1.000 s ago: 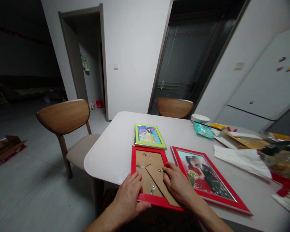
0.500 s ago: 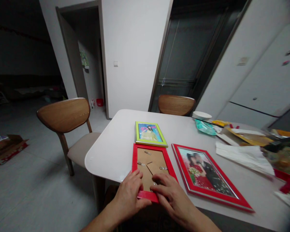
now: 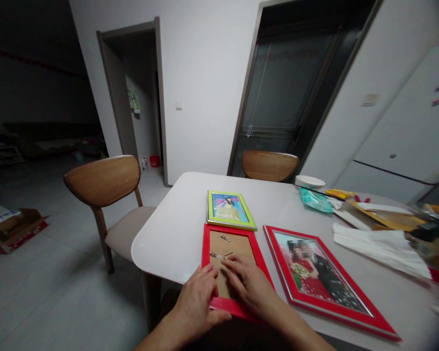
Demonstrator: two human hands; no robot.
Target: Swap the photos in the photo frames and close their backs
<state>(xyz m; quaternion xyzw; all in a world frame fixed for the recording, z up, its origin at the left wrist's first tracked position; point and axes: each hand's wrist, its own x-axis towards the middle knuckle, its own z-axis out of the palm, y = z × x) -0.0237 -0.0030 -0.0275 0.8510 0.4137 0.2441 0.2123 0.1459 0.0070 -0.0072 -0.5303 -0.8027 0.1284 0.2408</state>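
A red picture frame (image 3: 207, 243) lies face down at the near edge of the white table (image 3: 175, 224), its brown backing board and metal clips showing. My left hand (image 3: 198, 300) grips the frame's near left corner, fingers curled over the edge. My right hand (image 3: 249, 285) lies flat on the backing board, its fingertips by the clips. A larger red frame (image 3: 327, 278) with a photo lies face up just to the right. A small green frame (image 3: 229, 208) with a photo lies just beyond.
Two wooden chairs (image 3: 106, 183) (image 3: 269, 165) stand at the table's left and far sides. White tissue (image 3: 382, 243), a teal packet (image 3: 316, 201), a white bowl (image 3: 309, 181) and other clutter cover the right part. A cardboard box (image 3: 12, 229) lies on the floor at left.
My right hand has slid from the frame's right edge across the backing board to its middle. My left hand has stayed on the near left corner.
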